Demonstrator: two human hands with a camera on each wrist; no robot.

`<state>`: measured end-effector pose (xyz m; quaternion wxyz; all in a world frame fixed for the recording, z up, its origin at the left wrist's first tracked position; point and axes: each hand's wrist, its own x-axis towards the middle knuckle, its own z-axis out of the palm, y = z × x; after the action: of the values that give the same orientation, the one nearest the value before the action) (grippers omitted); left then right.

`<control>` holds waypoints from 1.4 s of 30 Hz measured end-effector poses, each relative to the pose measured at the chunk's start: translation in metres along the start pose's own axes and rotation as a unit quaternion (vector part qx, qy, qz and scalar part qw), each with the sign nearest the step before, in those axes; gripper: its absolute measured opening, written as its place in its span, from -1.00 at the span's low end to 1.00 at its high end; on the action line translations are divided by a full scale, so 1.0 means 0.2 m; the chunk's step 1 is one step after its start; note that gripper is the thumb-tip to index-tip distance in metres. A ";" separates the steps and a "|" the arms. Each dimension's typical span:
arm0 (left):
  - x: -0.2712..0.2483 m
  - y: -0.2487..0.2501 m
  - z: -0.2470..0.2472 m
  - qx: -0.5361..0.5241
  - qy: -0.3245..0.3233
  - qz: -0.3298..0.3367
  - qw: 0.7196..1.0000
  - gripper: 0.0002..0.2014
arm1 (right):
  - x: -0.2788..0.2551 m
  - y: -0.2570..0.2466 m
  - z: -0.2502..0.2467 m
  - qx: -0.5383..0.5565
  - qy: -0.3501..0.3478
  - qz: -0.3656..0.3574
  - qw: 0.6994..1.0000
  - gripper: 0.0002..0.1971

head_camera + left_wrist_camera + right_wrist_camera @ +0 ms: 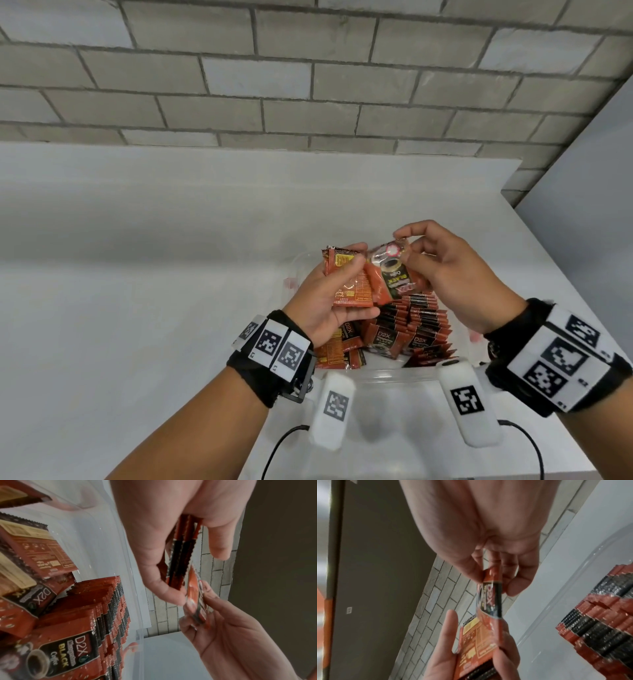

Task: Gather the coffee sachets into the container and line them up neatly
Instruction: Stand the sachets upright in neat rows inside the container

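A clear plastic container (pixel 394 375) sits on the white table with several red-and-black coffee sachets in it, some lined up in a row (pixel 423 317) and some loose (pixel 337 353). Above the container my left hand (pixel 329 291) grips a small stack of sachets (pixel 346 281), thumb across their back. My right hand (pixel 442 270) pinches one sachet (pixel 394 270) by its top edge beside that stack. In the left wrist view the stack (pixel 181 555) sits edge-on between my fingers. In the right wrist view the single sachet (pixel 491 596) hangs from my fingertips over the stack (pixel 479 642).
The white table (pixel 137 274) runs left and back to a grey brick wall (pixel 308 75). A grey panel (pixel 589 205) stands at the right. Black cables (pixel 281 445) run near the front edge.
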<state>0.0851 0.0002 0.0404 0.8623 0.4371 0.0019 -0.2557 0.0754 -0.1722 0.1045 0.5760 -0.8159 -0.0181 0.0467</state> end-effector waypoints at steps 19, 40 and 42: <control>-0.06 0.07 -0.18 -0.061 0.089 0.084 0.991 -0.66 | -0.03 0.09 -0.10 -0.018 -0.012 0.052 0.998 -0.89; -0.08 0.06 -0.27 -0.113 0.133 0.041 0.984 -0.87 | -0.01 0.24 0.23 -0.666 -0.249 -0.041 0.702 -0.93; -0.08 0.06 -0.27 -0.114 0.130 0.040 0.984 -0.87 | 0.00 0.26 0.24 -0.677 -0.252 -0.045 0.690 -0.91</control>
<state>0.0879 0.0533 0.0199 0.9083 0.3653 0.1260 -0.1602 0.0687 -0.1458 0.0395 -0.1577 -0.9402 -0.2266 0.1996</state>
